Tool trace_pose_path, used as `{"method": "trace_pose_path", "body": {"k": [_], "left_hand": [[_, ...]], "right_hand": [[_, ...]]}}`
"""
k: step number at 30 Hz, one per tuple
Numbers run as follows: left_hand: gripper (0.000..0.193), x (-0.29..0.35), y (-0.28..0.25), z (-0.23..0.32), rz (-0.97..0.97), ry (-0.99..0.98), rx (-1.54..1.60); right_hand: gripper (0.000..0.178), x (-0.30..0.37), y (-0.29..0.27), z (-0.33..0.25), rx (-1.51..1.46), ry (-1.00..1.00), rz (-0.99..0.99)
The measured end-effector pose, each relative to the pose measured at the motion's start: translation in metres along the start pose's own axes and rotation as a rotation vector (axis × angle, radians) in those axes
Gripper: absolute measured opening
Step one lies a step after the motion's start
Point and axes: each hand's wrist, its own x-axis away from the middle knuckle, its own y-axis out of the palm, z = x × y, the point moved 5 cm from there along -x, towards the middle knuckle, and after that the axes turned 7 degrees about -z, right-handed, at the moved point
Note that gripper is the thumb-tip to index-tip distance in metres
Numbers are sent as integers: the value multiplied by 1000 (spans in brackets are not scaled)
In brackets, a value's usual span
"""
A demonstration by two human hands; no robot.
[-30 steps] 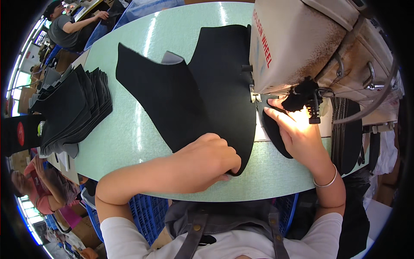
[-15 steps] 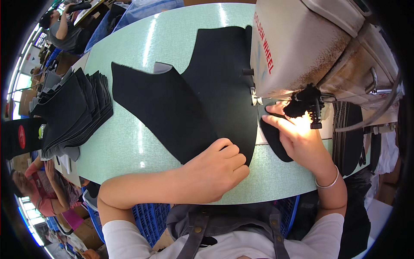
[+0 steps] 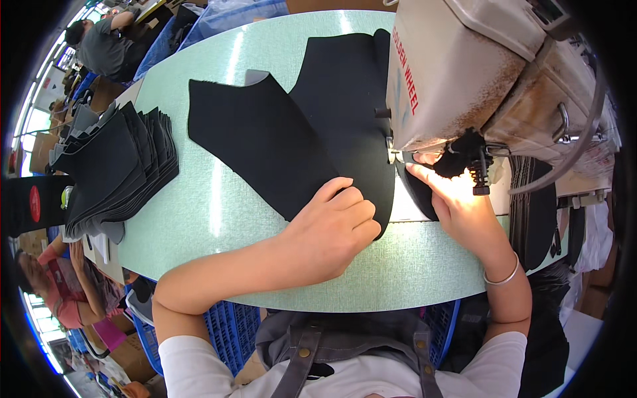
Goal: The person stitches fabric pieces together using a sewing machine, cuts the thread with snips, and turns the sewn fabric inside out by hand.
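Note:
A large black fabric panel (image 3: 355, 106) lies on the pale green table, its right edge at the presser foot (image 3: 391, 154) of a sewing machine (image 3: 451, 79). Its left part (image 3: 255, 136) is folded or overlapped, with a grey underside showing at the top. My left hand (image 3: 335, 225) is closed on the panel's near edge, fingers curled and thumb on top. A smaller curved black piece (image 3: 419, 198) lies just right of the foot. My right hand (image 3: 461, 209) rests on it with fingers stretched toward the foot; the machine head partly hides them.
At the left, a stack of black and grey cut pieces (image 3: 123, 172) sits on the table (image 3: 179, 245). Another stack of black pieces (image 3: 531, 212) stands right of my right hand. A blue crate (image 3: 232, 335) is below the table edge. Two other people (image 3: 103, 46) are in the left background.
The panel and the smaller black piece have slid away from me, past the presser foot. My left hand has moved forward with the panel; my right fingers have shifted slightly forward.

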Motion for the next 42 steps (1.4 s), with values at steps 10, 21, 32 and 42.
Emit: {"method": "trace_pose_path", "body": {"k": [10, 21, 32, 42], "left_hand": [[23, -5, 0, -1, 133, 24, -150], [20, -20, 8, -8, 157, -15, -286], [18, -26, 2, -16, 289, -44, -381], [32, -20, -12, -30, 213, -48, -292]], "right_hand": [[44, -3, 1, -1, 41, -35, 61], [44, -5, -4, -3, -34, -104, 94], [38, -2, -1, 1, 59, -78, 94], [30, -2, -18, 0, -77, -127, 168]]}}
